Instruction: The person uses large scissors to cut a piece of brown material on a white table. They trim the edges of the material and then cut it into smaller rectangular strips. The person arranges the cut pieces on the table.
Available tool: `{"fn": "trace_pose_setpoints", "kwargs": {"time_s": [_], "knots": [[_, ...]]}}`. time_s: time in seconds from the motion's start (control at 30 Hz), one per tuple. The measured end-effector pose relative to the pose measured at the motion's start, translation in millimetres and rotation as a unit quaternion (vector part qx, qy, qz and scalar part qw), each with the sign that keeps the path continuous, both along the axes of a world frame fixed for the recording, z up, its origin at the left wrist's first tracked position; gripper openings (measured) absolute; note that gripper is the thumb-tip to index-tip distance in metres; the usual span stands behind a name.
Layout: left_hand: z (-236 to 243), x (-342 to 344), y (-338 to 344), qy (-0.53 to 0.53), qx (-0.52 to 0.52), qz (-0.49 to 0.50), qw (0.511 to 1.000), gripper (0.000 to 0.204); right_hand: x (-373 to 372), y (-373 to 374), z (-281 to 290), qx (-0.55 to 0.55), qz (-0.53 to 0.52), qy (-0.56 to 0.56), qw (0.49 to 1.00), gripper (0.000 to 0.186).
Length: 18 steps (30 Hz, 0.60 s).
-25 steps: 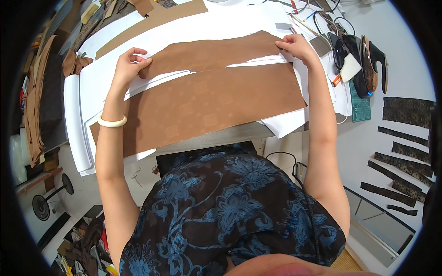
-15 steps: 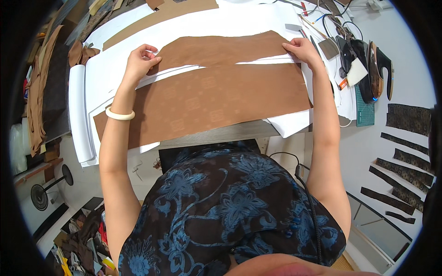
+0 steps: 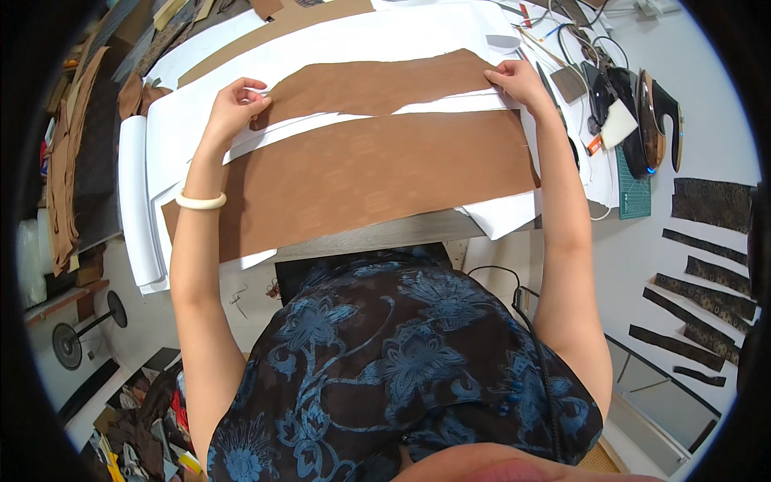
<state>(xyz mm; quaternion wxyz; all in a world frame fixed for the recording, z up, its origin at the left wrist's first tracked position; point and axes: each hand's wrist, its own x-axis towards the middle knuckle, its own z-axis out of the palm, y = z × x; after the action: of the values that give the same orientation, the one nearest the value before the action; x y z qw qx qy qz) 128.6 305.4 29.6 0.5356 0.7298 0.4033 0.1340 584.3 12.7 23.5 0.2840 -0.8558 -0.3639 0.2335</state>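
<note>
Spanning the upper middle of the frame, the narrow brown piece is pinched at its left end by the loosely curled left hand and at its right corner by the right hand's closed thumb and fingers. White paper spreads beyond its far edge; nearer, a larger brown piece runs toward the grey table's front edge.

The left hand and right hand are pinching opposite ends of a brown strip; a wider brown piece is lying nearer, on white paper.
</note>
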Motion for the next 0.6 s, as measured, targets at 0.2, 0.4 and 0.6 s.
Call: {"fn": "trace_pose_setpoints", "kwargs": {"time_s": [0.2, 0.4, 0.6], "knots": [[3, -2, -5, 0.017, 0.004, -0.004, 1.0, 0.025, -5, -1, 12, -0.007, -0.016, 0.047, 0.999, 0.024], [-8, -3, 0, -0.006, -0.015, -0.011, 1.0, 0.027, -8, -2, 17, -0.021, -0.023, 0.032, 0.999, 0.02], [-4, -3, -4, 0.0, 0.006, 0.006, 1.0, 0.025, -10, -2, 19, -0.017, -0.023, 0.05, 0.998, 0.024]]}}
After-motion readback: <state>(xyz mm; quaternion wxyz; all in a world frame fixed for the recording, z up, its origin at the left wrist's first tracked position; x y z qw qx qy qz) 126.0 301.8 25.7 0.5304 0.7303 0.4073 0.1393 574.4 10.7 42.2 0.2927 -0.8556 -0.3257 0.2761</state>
